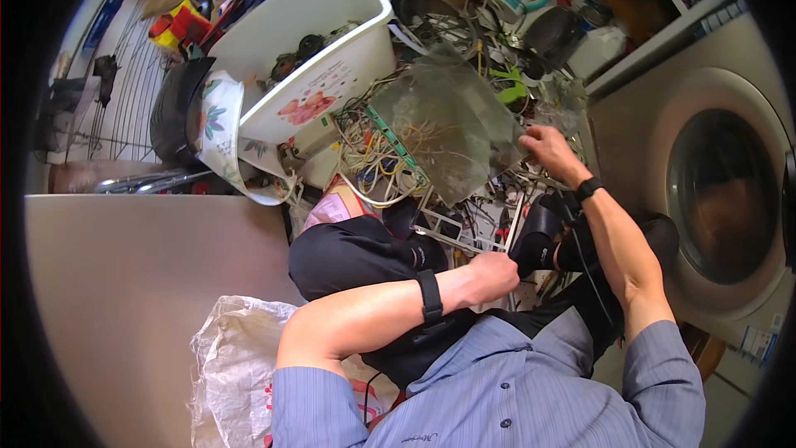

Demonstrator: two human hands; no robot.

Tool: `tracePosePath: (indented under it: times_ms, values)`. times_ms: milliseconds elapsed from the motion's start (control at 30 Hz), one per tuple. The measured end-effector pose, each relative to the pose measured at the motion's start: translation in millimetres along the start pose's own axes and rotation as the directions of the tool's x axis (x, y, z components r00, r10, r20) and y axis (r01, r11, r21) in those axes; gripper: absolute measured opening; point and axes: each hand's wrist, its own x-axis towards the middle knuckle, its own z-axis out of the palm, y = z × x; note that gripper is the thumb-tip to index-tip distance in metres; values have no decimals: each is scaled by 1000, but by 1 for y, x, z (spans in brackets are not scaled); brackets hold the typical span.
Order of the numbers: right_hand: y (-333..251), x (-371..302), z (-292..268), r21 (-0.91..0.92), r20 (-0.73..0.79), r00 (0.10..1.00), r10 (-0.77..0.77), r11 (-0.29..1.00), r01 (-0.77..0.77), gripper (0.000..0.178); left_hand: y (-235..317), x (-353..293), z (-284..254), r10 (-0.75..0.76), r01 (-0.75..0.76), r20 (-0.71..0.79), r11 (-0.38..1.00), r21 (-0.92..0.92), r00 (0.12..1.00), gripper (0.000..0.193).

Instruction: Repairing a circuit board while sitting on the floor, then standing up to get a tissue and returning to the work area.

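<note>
A large translucent plastic sheet (452, 120), with a green strip along its left edge, lies tilted over a heap of cables. My right hand (550, 152) is closed at the right edge of this sheet, fingertips pinched on it. Lower down, between my legs, is a thin white frame (464, 236) with open bars. My left hand (495, 276) makes a fist at the near end of that frame and appears to grip it; its fingers are turned away from view. Tangled white and yellow cables (373, 158) spread left of the sheet.
A white tub (332, 75) holding dark parts stands at the far left. To the right is a front-loading washing machine (721, 191). Loose scrap and a lime-green piece (510, 85) lie behind the sheet. A white woven sack (236, 365) rests at my left.
</note>
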Motion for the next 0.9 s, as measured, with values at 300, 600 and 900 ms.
tracePosePath:
  times_ms: [300, 600, 900]
  values:
    - [22, -89, -90, -656, -42, 913, -406, 700, 281, 32, -14, 1, 8, -58, 54, 53, 996, 65, 997, 10]
    - [32, -114, -50, -676, 177, 967, -184, 691, 255, 42, -52, -10, 1, -293, 261, 85, 927, 269, 952, 13]
    - [145, -120, 159, -768, 263, 961, 86, 621, 155, 29, -23, -28, 3, -332, 321, 16, 922, 215, 943, 12]
